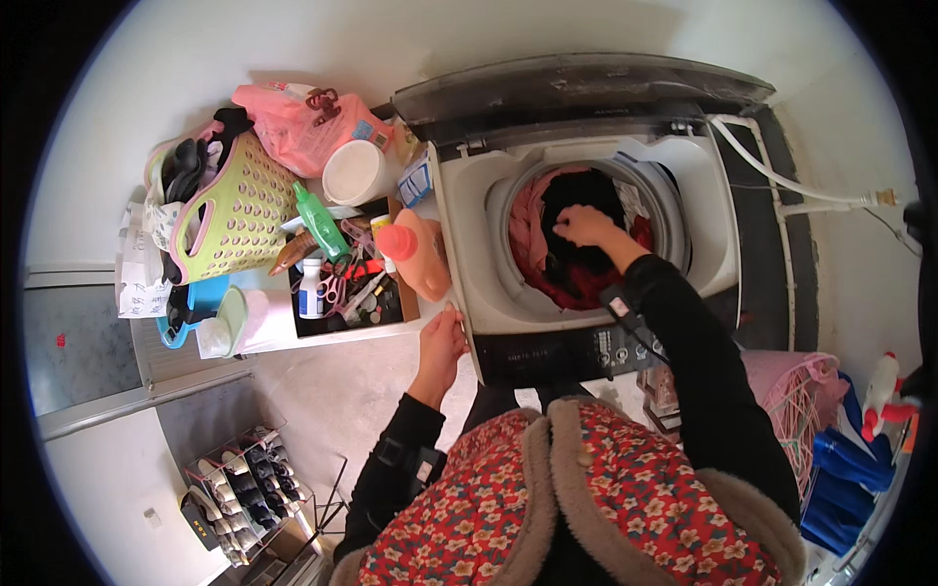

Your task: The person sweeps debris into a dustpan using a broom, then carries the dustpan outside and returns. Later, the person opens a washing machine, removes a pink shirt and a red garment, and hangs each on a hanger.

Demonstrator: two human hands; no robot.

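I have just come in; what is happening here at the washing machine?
A person stands at a washing machine whose lid is raised. The right hand is down in the drum, on black cloth; whether it grips is unclear. Pink cloth and dark red cloth lie beside it. The left hand is at the machine's front left corner, near an orange bottle.

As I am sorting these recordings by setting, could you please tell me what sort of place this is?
Probably a home laundry area: an open top-loading washing machine with clothes inside, a green perforated basket and rows of shoes suggest it.
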